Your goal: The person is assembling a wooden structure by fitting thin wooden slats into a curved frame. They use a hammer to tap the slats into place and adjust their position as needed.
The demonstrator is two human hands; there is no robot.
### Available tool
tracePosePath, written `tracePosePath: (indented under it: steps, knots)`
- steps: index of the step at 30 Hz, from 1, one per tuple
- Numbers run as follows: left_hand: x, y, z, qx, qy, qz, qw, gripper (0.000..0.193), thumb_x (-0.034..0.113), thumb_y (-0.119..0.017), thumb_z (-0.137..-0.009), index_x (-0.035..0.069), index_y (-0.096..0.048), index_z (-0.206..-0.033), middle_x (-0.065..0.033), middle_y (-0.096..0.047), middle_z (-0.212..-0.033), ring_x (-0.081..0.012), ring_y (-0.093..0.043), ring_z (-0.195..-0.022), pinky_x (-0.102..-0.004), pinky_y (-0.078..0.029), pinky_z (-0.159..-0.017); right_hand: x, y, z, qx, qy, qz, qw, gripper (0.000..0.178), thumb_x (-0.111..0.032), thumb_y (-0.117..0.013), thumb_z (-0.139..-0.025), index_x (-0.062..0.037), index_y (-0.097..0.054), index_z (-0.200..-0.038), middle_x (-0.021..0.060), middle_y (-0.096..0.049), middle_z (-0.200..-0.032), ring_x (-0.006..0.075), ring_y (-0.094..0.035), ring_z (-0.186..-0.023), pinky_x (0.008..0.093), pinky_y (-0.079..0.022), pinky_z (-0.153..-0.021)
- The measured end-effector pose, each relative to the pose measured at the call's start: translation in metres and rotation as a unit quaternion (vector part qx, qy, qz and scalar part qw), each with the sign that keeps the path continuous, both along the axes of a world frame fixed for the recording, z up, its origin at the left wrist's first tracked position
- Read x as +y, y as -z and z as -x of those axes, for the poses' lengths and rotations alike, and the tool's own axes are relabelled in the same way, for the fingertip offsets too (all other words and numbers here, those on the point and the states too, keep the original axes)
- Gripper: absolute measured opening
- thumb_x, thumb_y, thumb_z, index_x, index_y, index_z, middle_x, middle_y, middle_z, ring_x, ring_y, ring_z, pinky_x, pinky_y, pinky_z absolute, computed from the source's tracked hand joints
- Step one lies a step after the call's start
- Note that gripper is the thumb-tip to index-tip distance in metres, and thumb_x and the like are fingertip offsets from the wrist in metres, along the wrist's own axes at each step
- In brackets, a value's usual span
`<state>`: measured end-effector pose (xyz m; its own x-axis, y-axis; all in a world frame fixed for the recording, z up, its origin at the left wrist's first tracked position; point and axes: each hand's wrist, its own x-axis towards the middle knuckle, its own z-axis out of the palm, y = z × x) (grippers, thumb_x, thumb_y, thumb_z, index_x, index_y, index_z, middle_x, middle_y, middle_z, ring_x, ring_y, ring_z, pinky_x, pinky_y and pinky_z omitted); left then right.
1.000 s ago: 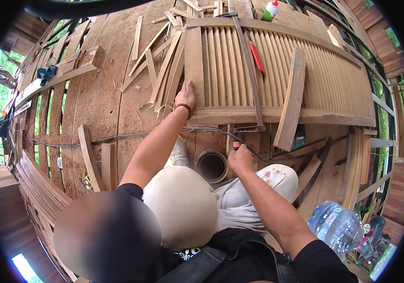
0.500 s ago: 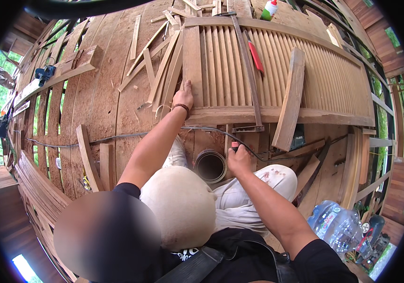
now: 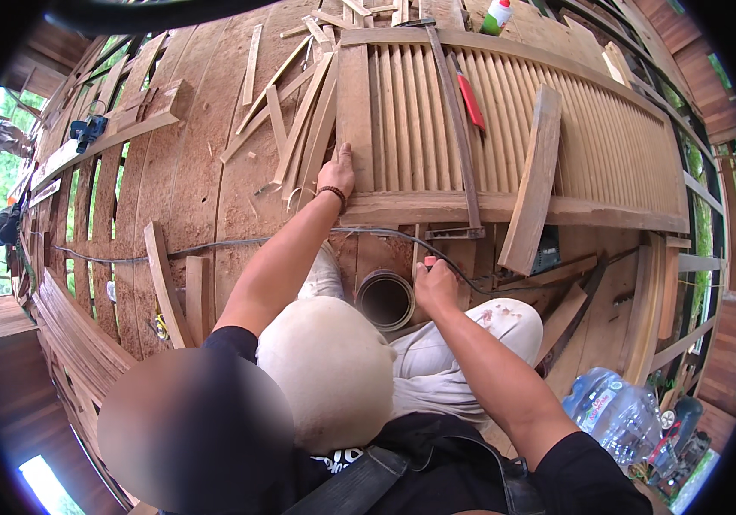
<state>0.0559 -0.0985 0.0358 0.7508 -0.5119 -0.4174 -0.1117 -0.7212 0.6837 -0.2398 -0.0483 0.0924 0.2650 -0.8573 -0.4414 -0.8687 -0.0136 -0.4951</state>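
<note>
A slatted wooden panel (image 3: 505, 206) lies in front of me. My left hand (image 3: 336, 176) is closed on the left edge of its frame, near the closest corner. A long metal bar clamp (image 3: 454, 120) spans the panel, its lower jaw past the near rail. Just below that jaw, my right hand (image 3: 438, 287) is closed around a red-ended handle (image 3: 430, 261). The fingers hide most of the handle, and I cannot tell whether it joins the clamp. A round open can (image 3: 385, 300) stands between my knees, left of that hand.
A loose board (image 3: 533, 180) and a red-handled tool (image 3: 469, 101) lie on the panel. Several wood strips (image 3: 308, 129) are heaped at its left. A dark cable (image 3: 239, 245) crosses the floor. A glue bottle (image 3: 495, 19) stands behind; a large clear bottle (image 3: 612, 412) is at lower right.
My right hand's fingers have shifted slightly on the handle, covering more of its dark part. My left hand stays at the panel's edge. The whole view has shifted a little.
</note>
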Motion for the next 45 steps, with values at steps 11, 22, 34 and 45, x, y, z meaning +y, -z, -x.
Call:
tracePosePath:
  steps: [11,22,34,45]
  knots:
    - [-0.001,-0.016,0.006,0.004,-0.019,-0.005,1.000,0.096,0.075,-0.028,-0.101,-0.010,-0.068,-0.121,-0.0360,-0.064,-0.126,-0.0482,-0.056,-0.129,-0.0490,-0.042,-0.109,-0.003,0.005,-0.001,-0.014,0.010,0.024,1.000,0.036,-0.033,-0.069,-0.094,-0.0004,-0.067,-0.108,0.0247,-0.073,-0.104,0.0423,-0.070,-0.103,0.0508,-0.053,-0.092]
    - [-0.001,-0.011,0.002,0.005,-0.006,-0.017,1.000,0.096,0.075,-0.030,-0.100,-0.011,-0.068,-0.119,-0.0372,-0.063,-0.125,-0.0478,-0.056,-0.128,-0.0481,-0.042,-0.110,-0.009,0.016,0.004,-0.044,0.013,0.014,0.999,0.042,-0.035,-0.076,-0.088,0.0036,-0.068,-0.102,0.0275,-0.072,-0.100,0.0435,-0.070,-0.098,0.0488,-0.053,-0.088]
    - [0.001,-0.003,-0.002,-0.003,-0.007,-0.009,1.000,0.100,0.079,-0.031,-0.098,-0.011,-0.069,-0.118,-0.0356,-0.065,-0.123,-0.0479,-0.058,-0.126,-0.0484,-0.044,-0.108,-0.030,-0.021,0.013,-0.023,-0.032,-0.181,0.983,0.041,-0.029,-0.066,-0.094,0.0035,-0.064,-0.119,0.0256,-0.074,-0.096,0.0370,-0.075,-0.080,0.0448,-0.058,-0.085]
    - [-0.003,-0.012,0.005,-0.013,-0.013,-0.003,1.000,0.099,0.078,-0.030,-0.099,-0.011,-0.069,-0.118,-0.0360,-0.064,-0.125,-0.0474,-0.056,-0.129,-0.0478,-0.042,-0.110,-0.021,-0.018,0.025,0.046,-0.103,-0.016,0.993,0.034,-0.029,-0.075,-0.087,0.0010,-0.068,-0.100,0.0253,-0.074,-0.091,0.0412,-0.073,-0.089,0.0493,-0.057,-0.083]
